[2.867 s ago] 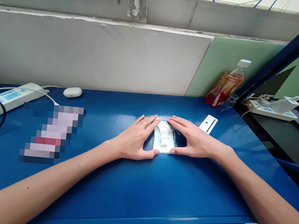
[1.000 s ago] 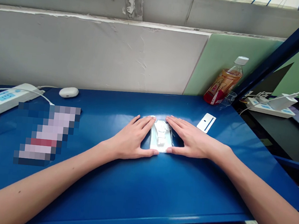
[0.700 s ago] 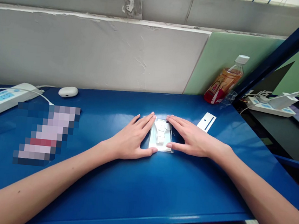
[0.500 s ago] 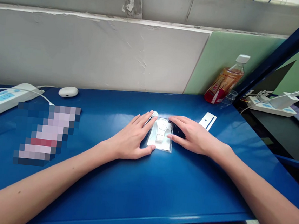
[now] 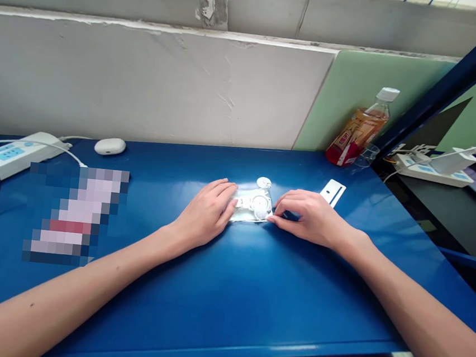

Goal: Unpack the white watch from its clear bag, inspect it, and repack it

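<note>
A small clear plastic packet (image 5: 253, 215) with white contents lies sideways on the blue table. A ring-like round shape shows at its right end. My left hand (image 5: 207, 209) is closed over the left end of the packet, with fingers and thumb hiding that edge. At the packet's lower right corner, my right hand (image 5: 304, 214) pinches with thumb and bent fingers. Just beyond the packet is a small white round disc (image 5: 263, 182). A flat white card-like piece (image 5: 332, 192) with a dark slot and a hole sits behind my right hand.
At the back right a drink bottle (image 5: 358, 128) leans by a blue post (image 5: 449, 81). A white earbud case (image 5: 110, 146), a power strip (image 5: 13, 154) with cables and a blurred-out flat object (image 5: 79, 208) are on the left. Another power strip (image 5: 432, 169) lies far right.
The packet has turned from upright to sideways. My left hand has shifted slightly left and closed at its left end. My right hand's fingers have bent into a pinch. The disc is now uncovered.
</note>
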Tool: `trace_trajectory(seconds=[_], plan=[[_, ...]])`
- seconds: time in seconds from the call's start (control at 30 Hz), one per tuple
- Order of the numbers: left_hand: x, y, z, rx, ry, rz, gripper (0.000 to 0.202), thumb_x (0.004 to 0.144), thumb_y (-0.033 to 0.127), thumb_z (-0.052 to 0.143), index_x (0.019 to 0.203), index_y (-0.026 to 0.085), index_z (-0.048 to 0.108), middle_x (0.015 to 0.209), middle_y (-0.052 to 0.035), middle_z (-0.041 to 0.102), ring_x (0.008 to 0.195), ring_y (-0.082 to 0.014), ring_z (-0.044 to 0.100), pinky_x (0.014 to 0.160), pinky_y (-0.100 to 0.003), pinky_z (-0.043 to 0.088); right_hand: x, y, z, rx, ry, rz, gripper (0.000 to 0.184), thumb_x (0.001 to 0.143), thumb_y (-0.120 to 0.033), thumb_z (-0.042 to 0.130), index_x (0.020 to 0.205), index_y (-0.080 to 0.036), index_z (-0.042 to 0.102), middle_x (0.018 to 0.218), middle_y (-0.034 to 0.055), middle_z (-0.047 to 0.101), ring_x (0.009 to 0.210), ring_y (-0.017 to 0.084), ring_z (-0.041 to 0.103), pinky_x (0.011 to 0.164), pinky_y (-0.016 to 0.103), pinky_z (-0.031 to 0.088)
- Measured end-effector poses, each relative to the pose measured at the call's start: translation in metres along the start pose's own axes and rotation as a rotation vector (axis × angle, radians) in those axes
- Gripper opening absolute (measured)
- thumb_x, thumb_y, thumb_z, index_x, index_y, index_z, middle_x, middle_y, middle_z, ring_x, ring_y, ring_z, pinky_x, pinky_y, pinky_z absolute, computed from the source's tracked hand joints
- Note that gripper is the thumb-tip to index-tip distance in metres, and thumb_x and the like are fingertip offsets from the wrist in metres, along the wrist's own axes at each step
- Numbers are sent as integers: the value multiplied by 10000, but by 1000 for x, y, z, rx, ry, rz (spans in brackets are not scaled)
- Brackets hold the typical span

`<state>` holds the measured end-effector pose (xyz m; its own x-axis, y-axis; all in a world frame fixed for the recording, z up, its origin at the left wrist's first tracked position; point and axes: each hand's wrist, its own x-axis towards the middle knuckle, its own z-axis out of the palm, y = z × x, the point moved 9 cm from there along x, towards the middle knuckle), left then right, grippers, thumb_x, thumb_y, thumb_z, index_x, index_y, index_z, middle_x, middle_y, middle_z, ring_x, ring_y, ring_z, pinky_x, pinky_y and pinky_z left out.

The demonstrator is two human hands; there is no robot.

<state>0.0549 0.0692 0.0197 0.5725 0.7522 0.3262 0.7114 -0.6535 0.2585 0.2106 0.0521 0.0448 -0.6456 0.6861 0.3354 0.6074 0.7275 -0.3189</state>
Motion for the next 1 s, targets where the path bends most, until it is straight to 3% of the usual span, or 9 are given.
trace_trajectory(seconds=[0.07,0.17,0.27,0.47,0.57,0.73,1.0], plan=[[0,2,0,-6,-3,29,454,1055,360,327,1278,73,599,1312,-173,635,1306,-316,525,1121,-490,417,0,1,-2,-20,22,4,155,916,-337,657,913,-188,700,920,88,746,872,237,700,789,367,562],[0,2,0,-15,1,38,473,1046,440,367,1294,102,586,1322,-172,625,1305,-327,523,1107,-511,422,-1,5,-3,-69,35,26,463,896,-427,673,1254,-137,623,1235,184,672,1147,312,631,964,457,537],[0,4,1,-20,-13,51,537,1024,518,408,1309,95,576,1354,-191,596,1318,-347,503,1107,-523,413,-2,8,3,-74,-27,34,638,911,-491,633,1406,-107,512,1408,227,568,1313,350,529,1071,520,472],[3,-1,1,-32,-148,71,670,964,612,492,1366,79,549,1406,-224,535,1319,-370,485,1092,-527,413,-3,14,6,-32,-78,82,666,883,-551,642,1391,-135,533,1398,209,585,1309,359,536,1071,533,476],[5,-8,1,-72,-222,74,722,908,659,560,1400,131,535,1431,-197,522,1332,-368,476,1097,-518,411,-3,16,5,-29,-75,100,672,844,-584,674,1347,-152,564,1355,202,609,1286,362,552,1049,526,491],[4,-17,2,-82,-219,17,832,841,729,594,1432,149,511,1551,-197,403,1435,-391,359,1149,-545,342,-2,17,4,-18,-94,148,693,819,-594,694,1336,-149,571,1349,207,606,1260,365,577,1029,514,510],[3,-13,7,-105,-249,60,842,864,697,594,1483,145,445,1555,-167,419,1481,-313,326,1224,-520,212,-8,18,18,-25,-211,141,826,928,-584,549,1566,-120,302,1584,220,370,1464,376,353,1162,566,364]])
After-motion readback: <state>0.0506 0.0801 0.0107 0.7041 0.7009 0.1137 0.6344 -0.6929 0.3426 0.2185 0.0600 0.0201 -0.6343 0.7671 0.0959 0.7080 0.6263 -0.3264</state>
